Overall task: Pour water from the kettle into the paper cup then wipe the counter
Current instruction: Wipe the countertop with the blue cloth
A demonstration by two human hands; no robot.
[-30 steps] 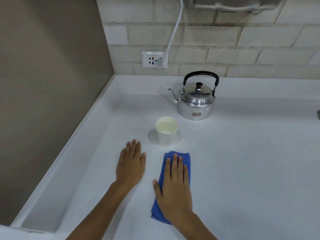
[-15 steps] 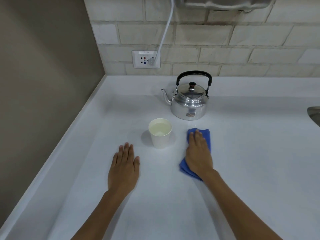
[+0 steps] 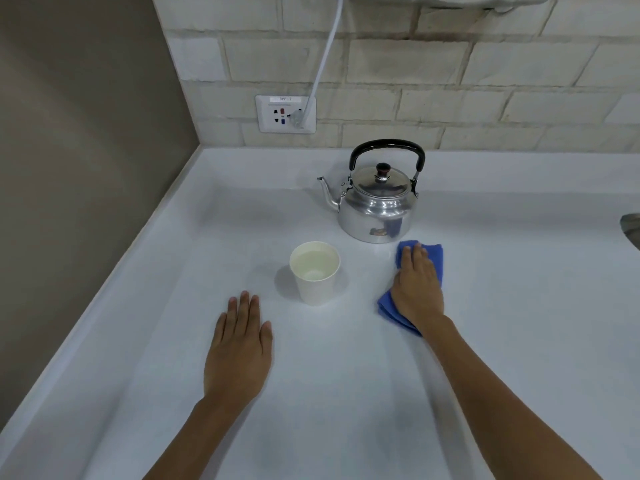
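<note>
A silver kettle (image 3: 377,206) with a black handle stands upright at the back of the white counter (image 3: 346,393). In front of it, to the left, a white paper cup (image 3: 316,273) holds water. My right hand (image 3: 417,289) presses flat on a folded blue cloth (image 3: 434,258) just in front of the kettle and right of the cup. My left hand (image 3: 239,348) rests flat on the counter with fingers together, in front and to the left of the cup, holding nothing.
A wall socket (image 3: 285,114) with a white cable (image 3: 327,53) plugged in sits on the tiled back wall. A brown side wall (image 3: 79,168) borders the counter on the left. A sink edge (image 3: 632,226) shows at the far right.
My right hand has slid the blue cloth away from me and to the right, from in front of the cup up to the kettle's base. My left hand stayed put.
</note>
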